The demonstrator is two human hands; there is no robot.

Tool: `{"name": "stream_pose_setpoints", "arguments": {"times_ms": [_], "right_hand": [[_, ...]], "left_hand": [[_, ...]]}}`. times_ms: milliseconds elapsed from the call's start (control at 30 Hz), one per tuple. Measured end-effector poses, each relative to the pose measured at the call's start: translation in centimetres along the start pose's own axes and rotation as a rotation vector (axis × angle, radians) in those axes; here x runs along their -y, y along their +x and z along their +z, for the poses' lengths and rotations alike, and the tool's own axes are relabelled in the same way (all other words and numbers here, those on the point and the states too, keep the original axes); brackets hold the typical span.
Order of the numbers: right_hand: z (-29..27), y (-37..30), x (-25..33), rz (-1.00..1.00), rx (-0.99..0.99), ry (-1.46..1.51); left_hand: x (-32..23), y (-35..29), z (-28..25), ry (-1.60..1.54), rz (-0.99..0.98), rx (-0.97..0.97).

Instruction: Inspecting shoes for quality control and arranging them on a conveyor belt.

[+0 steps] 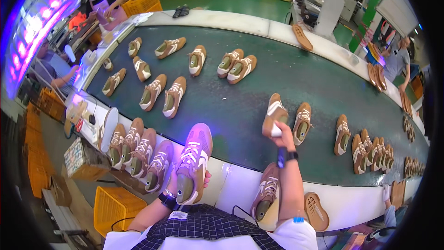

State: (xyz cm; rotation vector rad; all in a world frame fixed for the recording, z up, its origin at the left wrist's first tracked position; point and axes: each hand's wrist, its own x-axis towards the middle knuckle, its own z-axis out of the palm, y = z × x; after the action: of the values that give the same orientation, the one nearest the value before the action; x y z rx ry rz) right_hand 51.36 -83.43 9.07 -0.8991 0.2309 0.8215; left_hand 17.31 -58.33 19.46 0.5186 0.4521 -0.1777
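Observation:
My left hand (173,183) is wrapped round a brown sneaker (196,153) with white laces, held up close to me and tinted violet by the light. At the belt, my right arm stretches forward and my right hand (286,137) grips another brown sneaker (274,111) by its white heel, its side stripes facing up. Just right of that one stands a single sneaker (303,122) on the dark green conveyor belt (222,134). Nearest my right forearm, a laced sneaker (267,192) rests on the white ledge. Beside my left hand, a sneaker (158,166) ends a row of several.
More sneakers (173,97) stand over the belt's left half and at its right end (370,153). A loose sole (317,210) lies on the near ledge (342,199), another (302,37) on the far one. A yellow crate (115,210) is at lower left. Co-workers (108,2) work around the belt.

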Motion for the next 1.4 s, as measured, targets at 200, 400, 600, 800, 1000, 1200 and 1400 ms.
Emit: {"name": "stream_pose_setpoints", "arguments": {"times_ms": [200,400,600,800,1000,1200,1400], "right_hand": [[9.5,-19.1,-2.6,-0.031,0.272,0.173],[11.7,-25.6,-7.5,0.008,0.332,0.088],[11.8,-26.7,-10.4,0.041,0.22,-0.044],[15.6,-25.4,-8.5,0.034,0.335,-0.276],[19.6,-24.2,-8.6,-0.128,0.388,-0.467],[20.1,-22.1,-12.1,-0.422,0.268,-0.352],[21.6,-22.1,-13.6,-0.571,-0.034,-0.376]], "left_hand": [[-0.1,-0.4,-2.6,-0.166,-0.327,0.42],[-1.1,-0.1,1.4,-0.189,-0.332,0.582],[-2.2,-2.5,3.2,-0.11,-0.198,0.413],[-2.8,-4.2,1.8,-0.185,-0.022,0.473],[-2.7,-6.1,-2.5,-0.236,0.051,0.21],[-4.2,-7.4,4.6,-0.103,0.417,0.25],[-2.1,-7.2,3.8,-0.046,0.392,0.241]]}}
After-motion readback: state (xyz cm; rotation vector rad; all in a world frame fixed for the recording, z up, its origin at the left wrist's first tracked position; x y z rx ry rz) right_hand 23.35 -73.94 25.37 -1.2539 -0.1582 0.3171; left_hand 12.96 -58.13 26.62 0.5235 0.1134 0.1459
